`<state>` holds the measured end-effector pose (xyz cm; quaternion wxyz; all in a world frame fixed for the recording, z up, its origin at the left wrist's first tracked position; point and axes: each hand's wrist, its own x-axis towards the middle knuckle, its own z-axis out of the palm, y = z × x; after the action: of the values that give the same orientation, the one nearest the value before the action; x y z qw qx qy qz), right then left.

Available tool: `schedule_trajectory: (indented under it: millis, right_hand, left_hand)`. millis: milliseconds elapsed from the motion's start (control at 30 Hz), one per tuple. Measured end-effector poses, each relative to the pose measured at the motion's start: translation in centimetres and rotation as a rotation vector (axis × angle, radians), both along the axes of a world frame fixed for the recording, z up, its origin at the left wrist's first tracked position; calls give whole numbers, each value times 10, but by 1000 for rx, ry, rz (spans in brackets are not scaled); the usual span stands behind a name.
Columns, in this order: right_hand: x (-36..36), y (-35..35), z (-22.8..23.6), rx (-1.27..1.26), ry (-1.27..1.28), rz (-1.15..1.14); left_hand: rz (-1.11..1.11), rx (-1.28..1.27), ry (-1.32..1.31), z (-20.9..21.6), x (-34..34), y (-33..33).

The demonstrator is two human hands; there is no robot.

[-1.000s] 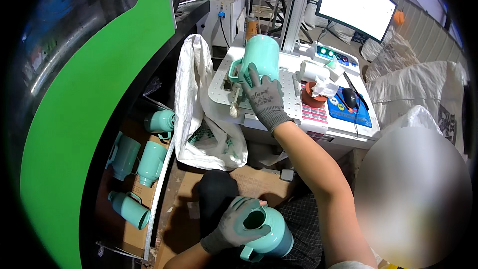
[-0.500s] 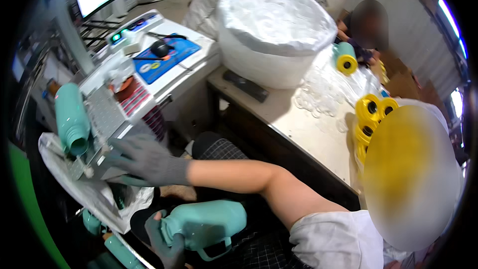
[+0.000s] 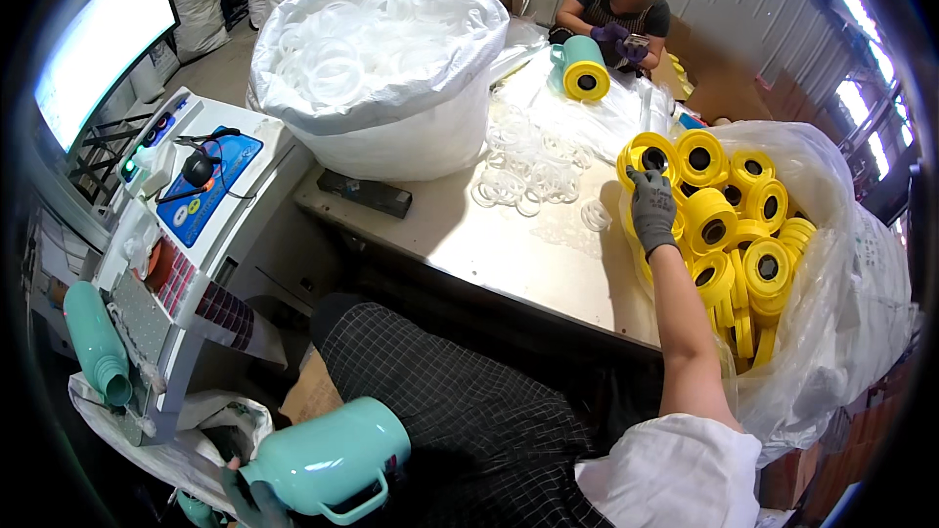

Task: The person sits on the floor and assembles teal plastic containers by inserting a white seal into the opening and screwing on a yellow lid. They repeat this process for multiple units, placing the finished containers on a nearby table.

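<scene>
My left hand (image 3: pixel 256 501), in a grey-green glove, is closed round the neck end of a teal jug (image 3: pixel 333 455). The jug lies on its side over my lap, its loop handle facing down and right. Out to the right, my gloved right hand (image 3: pixel 652 207) has its fingers on a yellow lid (image 3: pixel 649 154) with a dark centre, at the near-left edge of a heap of such lids (image 3: pixel 712 220). The fingertips reach over the lid's middle and seem to grip it. A clear plastic bag (image 3: pixel 849 264) holds the heap.
A white sack (image 3: pixel 391 142) full of translucent rings stands on the table (image 3: pixel 509 259), with loose rings (image 3: pixel 528 171) beside it. A lidded teal jug (image 3: pixel 577 68) lies farther back, near a seated person (image 3: pixel 626 15). Another teal bottle (image 3: pixel 96 342) lies by the left-hand machine.
My right hand has swung from the machine at the left over to the yellow lids at the right. The view has turned right. My left hand still holds the jug.
</scene>
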<state>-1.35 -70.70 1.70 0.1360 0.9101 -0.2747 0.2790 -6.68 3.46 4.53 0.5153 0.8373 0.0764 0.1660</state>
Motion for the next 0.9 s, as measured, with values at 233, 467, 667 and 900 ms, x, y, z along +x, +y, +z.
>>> schedule_trajectory:
  millis: [233, 467, 667, 900]
  right_hand:
    - [20, 125, 56, -210, -374, 504]
    - [26, 323, -73, 1613, -356, 720]
    - [5, 349, -71, 689, -66, 1152]
    - [47, 357, -54, 1499, -224, 905]
  left_hand:
    - [141, 396, -211, -44, -25, 35]
    - [196, -448, -117, -84, -40, 22]
    - [329, -876, -41, -80, -41, -26]
    - [328, -1051, 12, -114, -45, -24]
